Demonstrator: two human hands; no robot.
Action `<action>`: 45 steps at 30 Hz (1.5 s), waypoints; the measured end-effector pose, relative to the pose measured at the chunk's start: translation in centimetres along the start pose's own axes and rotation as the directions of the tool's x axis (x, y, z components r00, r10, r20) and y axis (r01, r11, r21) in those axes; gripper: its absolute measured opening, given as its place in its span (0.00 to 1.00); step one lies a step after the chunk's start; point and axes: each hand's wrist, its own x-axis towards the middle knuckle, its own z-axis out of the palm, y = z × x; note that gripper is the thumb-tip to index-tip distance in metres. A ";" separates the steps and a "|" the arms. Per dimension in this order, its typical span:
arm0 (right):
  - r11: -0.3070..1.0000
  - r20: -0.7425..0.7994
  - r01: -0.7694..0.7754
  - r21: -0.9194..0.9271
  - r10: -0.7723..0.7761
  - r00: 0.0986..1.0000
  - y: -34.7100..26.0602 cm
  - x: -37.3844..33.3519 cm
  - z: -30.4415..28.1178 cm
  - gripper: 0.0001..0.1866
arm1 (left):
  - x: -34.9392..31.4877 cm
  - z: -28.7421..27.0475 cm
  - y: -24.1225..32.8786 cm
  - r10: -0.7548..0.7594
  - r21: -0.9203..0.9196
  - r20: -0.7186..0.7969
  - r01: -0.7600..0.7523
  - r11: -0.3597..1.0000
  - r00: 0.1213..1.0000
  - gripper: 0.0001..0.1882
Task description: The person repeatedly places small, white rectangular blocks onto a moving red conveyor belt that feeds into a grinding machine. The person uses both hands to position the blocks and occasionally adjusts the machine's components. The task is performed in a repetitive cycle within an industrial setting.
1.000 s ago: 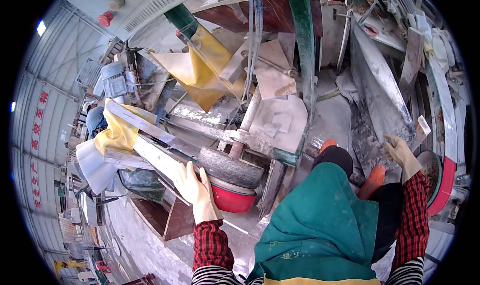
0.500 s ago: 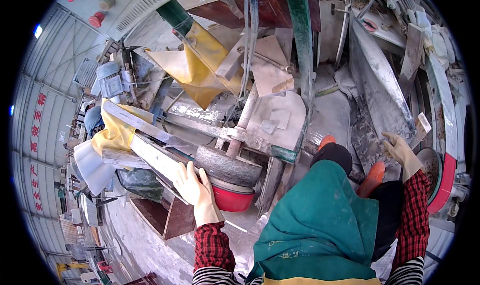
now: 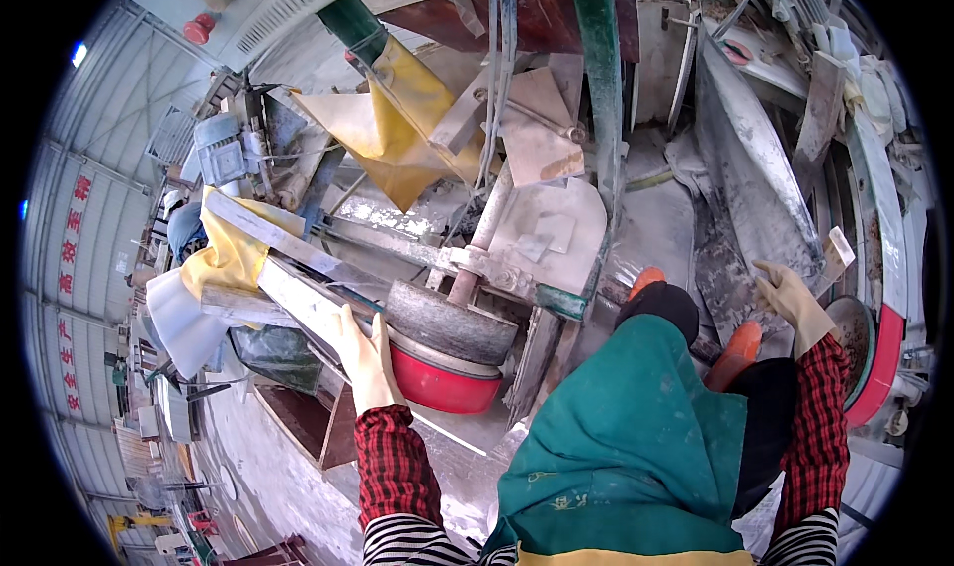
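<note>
My left hand (image 3: 364, 359), in a cream rubber glove, lies at the near end of a long white board (image 3: 306, 306). Its fingers point away from me, with the thumb apart, and touch or nearly touch the board. Just right of it are a thick grey grinding-type wheel (image 3: 449, 325) and, beneath, a red round basin (image 3: 444, 379). Far to the right, my gloved right hand (image 3: 792, 300) is open, fingers pointing left, beside the lower corner of a large grey metal sheet (image 3: 752, 159). Nothing shows in its fingers.
A dusty shaft (image 3: 484, 223) joins the wheel to a frame with a green post (image 3: 599, 89). Yellow cloth (image 3: 383, 149) hangs behind. A brown open box (image 3: 295, 417) stands at lower left. Another round disc (image 3: 853, 337) with a red rim is by my right wrist.
My left hand has shifted left along the board, away from the red basin, and its fingers have drawn closer together. My right hand has shifted slightly left; the view has also moved slightly.
</note>
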 end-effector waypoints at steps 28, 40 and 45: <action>0.599 -0.051 0.289 0.747 -0.381 0.923 -22.2 -3.9 18.0 0.29 | -4.9 0.1 28.9 0.779 -0.624 0.210 -0.532 0.572 0.591 0.40; 0.507 -0.746 0.672 0.540 -0.082 0.661 5.9 -5.0 -9.0 0.33 | 1.8 -1.5 7.3 0.408 0.148 0.131 -0.425 0.893 0.904 0.26; 0.693 -0.837 0.555 0.460 0.129 0.532 20.8 -9.9 -15.5 0.25 | 0.5 0.0 -2.7 0.107 0.416 0.043 -0.115 0.902 0.993 0.28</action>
